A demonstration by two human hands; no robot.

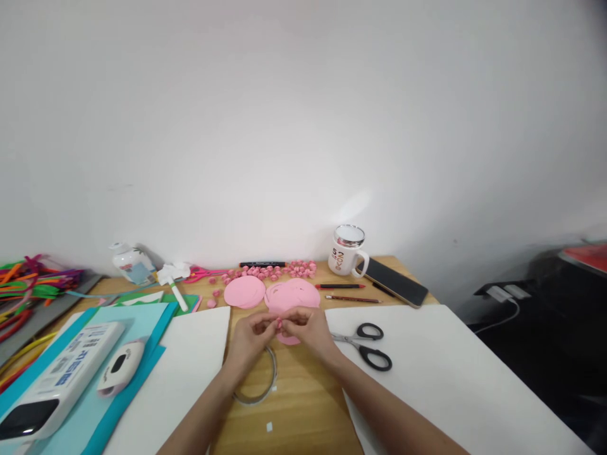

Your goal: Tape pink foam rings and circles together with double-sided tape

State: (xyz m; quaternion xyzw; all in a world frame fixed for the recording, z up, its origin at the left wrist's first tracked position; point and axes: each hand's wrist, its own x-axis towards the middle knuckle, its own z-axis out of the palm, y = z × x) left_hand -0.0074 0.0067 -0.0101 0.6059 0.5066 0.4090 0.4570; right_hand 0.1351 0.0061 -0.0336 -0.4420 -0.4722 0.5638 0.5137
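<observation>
Between the fingertips of both hands is a small pink paper rosette (279, 324), mostly covered by the fingers. My left hand (250, 339) pinches it from the left, and my right hand (310, 328) pinches it from the right. Pink paper circles (298, 292) lie just behind the hands, with another stack of pink circles (245, 292) to their left. Farther back, many finished-looking pink paper rosettes (270, 273) are heaped near the wall. A roll of tape (274, 376) lies on the table below my left hand, partly hidden by it.
Black-handled scissors (374, 357) rest on white paper (436, 379) to the right. A mug (342, 253), phone (396, 282) and pencil (353, 299) are behind them. At left are a white glue gun-like device (71, 373), blue sheets (142, 328), a white bottle (133, 263) and colourful pipe cleaners (38, 278).
</observation>
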